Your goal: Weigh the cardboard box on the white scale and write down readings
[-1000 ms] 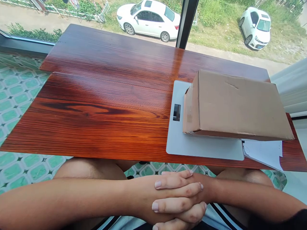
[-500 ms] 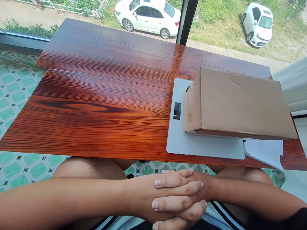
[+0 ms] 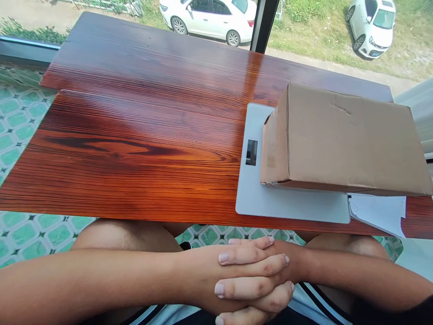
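Note:
My left hand (image 3: pixel 206 276) and my right hand (image 3: pixel 248 287) are clasped together over my lap, just below the table's near edge. Their fingers interlace, so each hand is closed around the other; the palms are hidden. On the table, right of centre, a brown cardboard box (image 3: pixel 355 140) rests on a flat white scale (image 3: pixel 248 198). The scale's small dark display (image 3: pixel 251 152) faces out to the left of the box; I cannot read anything on it. Neither hand touches the box or the scale.
The glossy reddish wooden table (image 3: pixel 135 180) spans the view. White paper sheets (image 3: pixel 379 212) lie partly under the box at the right. Beyond the window frame (image 3: pixel 264 27), a white sedan (image 3: pixel 209 18) and another white car (image 3: pixel 374 25) stand outside. The floor (image 3: pixel 20 108) has green-and-white tiles.
My view has shifted slightly, so the table and box appear a little higher and the box farther right. Both hands stay clasped in the same position.

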Action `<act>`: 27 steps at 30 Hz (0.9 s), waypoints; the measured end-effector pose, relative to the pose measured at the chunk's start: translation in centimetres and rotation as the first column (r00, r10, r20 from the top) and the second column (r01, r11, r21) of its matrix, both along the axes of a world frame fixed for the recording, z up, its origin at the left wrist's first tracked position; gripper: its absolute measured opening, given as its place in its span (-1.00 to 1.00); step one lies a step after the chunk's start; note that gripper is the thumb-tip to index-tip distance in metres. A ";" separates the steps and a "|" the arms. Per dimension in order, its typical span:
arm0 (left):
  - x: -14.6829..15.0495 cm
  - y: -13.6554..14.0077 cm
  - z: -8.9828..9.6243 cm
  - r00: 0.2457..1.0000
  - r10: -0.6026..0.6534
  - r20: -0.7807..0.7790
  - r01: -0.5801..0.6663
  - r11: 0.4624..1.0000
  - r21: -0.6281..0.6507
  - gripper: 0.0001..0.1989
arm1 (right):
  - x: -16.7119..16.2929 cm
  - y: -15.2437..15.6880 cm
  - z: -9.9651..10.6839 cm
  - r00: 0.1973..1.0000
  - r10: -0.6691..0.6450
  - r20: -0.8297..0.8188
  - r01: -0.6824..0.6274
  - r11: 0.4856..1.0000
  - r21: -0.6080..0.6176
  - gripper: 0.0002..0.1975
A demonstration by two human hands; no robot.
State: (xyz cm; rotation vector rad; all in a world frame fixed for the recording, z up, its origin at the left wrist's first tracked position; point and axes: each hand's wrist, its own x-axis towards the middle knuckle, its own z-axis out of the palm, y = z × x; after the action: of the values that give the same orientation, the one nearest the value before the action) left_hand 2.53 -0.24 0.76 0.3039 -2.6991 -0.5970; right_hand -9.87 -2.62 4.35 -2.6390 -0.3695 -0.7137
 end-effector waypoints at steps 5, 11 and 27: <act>0.1 -0.1 -0.2 0.999 0.011 -0.047 -0.012 1.000 -0.022 -0.61 | 0.5 -0.5 0.3 0.995 0.076 -0.069 -0.077 0.997 -0.008 -0.77; 0.0 0.4 0.6 0.990 -0.030 -0.141 0.023 0.999 -0.046 -0.64 | 0.7 -1.3 0.1 0.991 0.106 -0.084 -0.109 0.993 -0.033 -0.79; 0.4 0.5 1.2 0.969 -0.146 -0.197 0.116 0.981 -0.157 -0.63 | 1.3 -1.5 0.6 0.983 0.169 -0.068 -0.180 0.954 -0.238 -0.79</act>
State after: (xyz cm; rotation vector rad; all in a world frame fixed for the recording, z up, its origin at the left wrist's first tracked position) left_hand 2.98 0.28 1.92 0.0226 -2.5551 -0.4394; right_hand -8.60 -4.13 4.98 -2.7977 -0.7086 -0.5806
